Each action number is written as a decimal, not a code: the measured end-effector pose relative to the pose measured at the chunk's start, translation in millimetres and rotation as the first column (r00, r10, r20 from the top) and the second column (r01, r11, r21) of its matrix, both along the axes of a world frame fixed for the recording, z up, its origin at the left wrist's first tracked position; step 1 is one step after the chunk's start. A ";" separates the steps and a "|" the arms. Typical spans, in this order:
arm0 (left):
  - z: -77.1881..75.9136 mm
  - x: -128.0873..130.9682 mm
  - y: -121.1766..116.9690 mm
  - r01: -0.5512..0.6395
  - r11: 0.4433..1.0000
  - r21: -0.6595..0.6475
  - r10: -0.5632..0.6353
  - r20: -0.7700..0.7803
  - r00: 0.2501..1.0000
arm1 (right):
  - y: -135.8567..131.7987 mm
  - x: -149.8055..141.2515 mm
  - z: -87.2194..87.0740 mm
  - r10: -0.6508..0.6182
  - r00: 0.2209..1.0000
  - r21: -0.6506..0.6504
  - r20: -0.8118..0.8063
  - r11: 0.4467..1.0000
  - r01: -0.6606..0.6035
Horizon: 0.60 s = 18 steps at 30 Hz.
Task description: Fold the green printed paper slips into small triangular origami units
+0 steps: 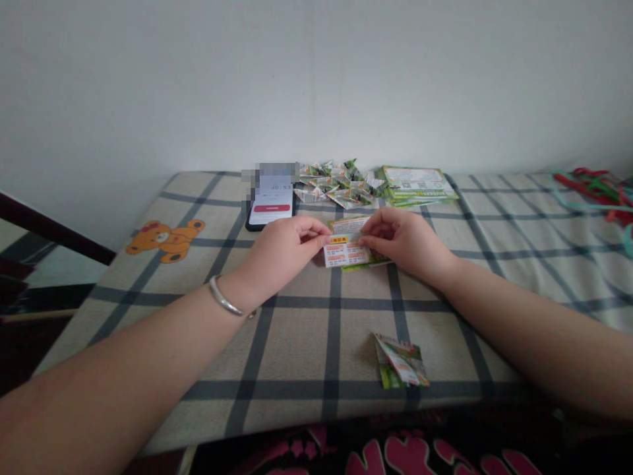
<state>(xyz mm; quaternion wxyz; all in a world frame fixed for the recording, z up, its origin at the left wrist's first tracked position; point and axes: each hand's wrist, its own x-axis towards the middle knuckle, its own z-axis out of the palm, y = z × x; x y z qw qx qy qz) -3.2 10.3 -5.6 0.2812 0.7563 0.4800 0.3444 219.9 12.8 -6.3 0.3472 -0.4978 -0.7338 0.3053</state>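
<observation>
Between my two hands is a printed paper leaflet, white with orange and yellow print and some green. My left hand pinches its left edge between thumb and fingers. On the opposite side, my right hand pinches it near the upper right, its fingers curled. More green-edged printed paper shows behind and under it; I cannot tell whether that is the same sheet. Closer to me lies a folded piece of the same kind of paper, touched by neither hand.
Along the wall, a phone with a lit screen lies left of a pile of folded paper pieces. A stack of flat leaflets is to their right. Colourful strips lie far right. A bear figure decorates the checked tablecloth.
</observation>
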 end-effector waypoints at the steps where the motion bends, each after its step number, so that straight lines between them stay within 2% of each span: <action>1: -0.5 -0.7 0.6 0.001 1.000 0.020 0.000 -0.046 0.999 | 0.2 0.3 0.1 -0.002 1.000 0.000 0.030 1.000 0.002; 6: -1.0 -2.3 2.8 0.044 0.985 0.168 -0.007 -0.213 0.977 | 0.6 -0.6 2.3 -0.016 0.987 0.027 0.158 1.000 0.012; 9: 0.2 -2.3 3.8 0.073 0.963 0.261 0.009 -0.299 0.954 | 1.0 -1.0 3.6 -0.022 0.970 0.100 0.240 0.995 -0.002; 12: -0.6 -1.6 3.5 0.067 0.963 0.262 0.012 -0.290 0.957 | 1.3 -0.2 4.7 -0.043 0.951 0.186 0.307 0.982 -0.016; 18: -7.6 4.6 -0.3 0.076 0.976 0.205 -0.037 -0.192 0.981 | 3.9 3.3 4.6 -0.065 0.943 0.215 0.326 0.977 -0.007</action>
